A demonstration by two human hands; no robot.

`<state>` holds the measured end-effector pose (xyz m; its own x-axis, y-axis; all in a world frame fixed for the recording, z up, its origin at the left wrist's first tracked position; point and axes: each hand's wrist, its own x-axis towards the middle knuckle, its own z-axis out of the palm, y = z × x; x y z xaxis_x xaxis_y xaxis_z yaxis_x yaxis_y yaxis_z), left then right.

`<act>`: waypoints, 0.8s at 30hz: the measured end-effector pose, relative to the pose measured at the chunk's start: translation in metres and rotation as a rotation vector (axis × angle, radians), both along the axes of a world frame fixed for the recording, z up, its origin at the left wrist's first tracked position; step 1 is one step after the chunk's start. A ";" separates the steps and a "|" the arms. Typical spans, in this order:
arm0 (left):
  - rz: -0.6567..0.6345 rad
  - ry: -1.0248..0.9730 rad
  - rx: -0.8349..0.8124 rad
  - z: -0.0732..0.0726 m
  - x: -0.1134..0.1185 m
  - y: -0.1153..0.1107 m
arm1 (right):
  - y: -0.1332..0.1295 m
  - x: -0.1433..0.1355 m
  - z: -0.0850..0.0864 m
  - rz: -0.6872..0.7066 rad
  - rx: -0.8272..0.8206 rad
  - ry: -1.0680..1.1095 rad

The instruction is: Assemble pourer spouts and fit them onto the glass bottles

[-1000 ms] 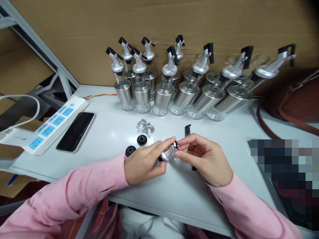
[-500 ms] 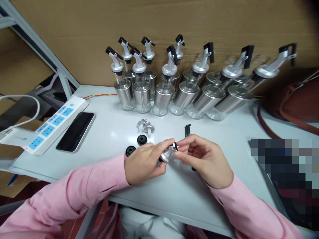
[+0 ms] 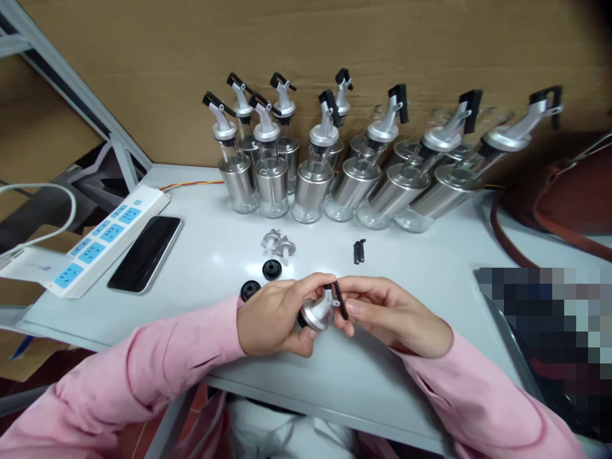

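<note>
My left hand [image 3: 280, 315] is closed round a silver pourer spout [image 3: 317, 313], its fingertips near the top of the neck. A black flip lever [image 3: 340, 301] sits on the spout's tip, and my right hand [image 3: 389, 312] pinches it between thumb and fingers. Two black ring-shaped stoppers [image 3: 272, 269] lie by my left wrist. Behind them rest two silver spout pieces [image 3: 285, 247] with pale stems. Small black levers [image 3: 358, 251] lie beyond my right hand.
Several glass bottles in metal sleeves [image 3: 313, 182] line the back, most topped with pourers. A power strip [image 3: 109, 239] and a phone [image 3: 146, 254] occupy the left. A brown leather bag [image 3: 564, 191] is at the right, above a blurred-out patch.
My right hand has moved slightly right and down along the lever, which now shows more fully. The small black levers beyond are now fully uncovered.
</note>
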<state>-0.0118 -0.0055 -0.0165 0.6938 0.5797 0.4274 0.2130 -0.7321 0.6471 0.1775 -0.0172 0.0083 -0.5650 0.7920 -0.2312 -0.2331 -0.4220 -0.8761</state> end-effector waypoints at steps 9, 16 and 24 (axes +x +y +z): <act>-0.040 0.007 0.025 0.000 0.001 0.002 | -0.002 0.000 0.001 -0.016 0.165 -0.174; 0.005 0.040 0.110 0.001 0.002 0.002 | -0.003 -0.002 -0.002 -0.012 0.196 -0.168; 0.082 0.128 0.128 -0.002 0.001 0.000 | -0.004 -0.005 -0.002 -0.059 0.230 -0.185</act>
<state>-0.0110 -0.0051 -0.0182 0.7001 0.5828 0.4126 0.3495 -0.7835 0.5138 0.1727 -0.0211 0.0062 -0.4818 0.8656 -0.1368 -0.0783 -0.1980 -0.9771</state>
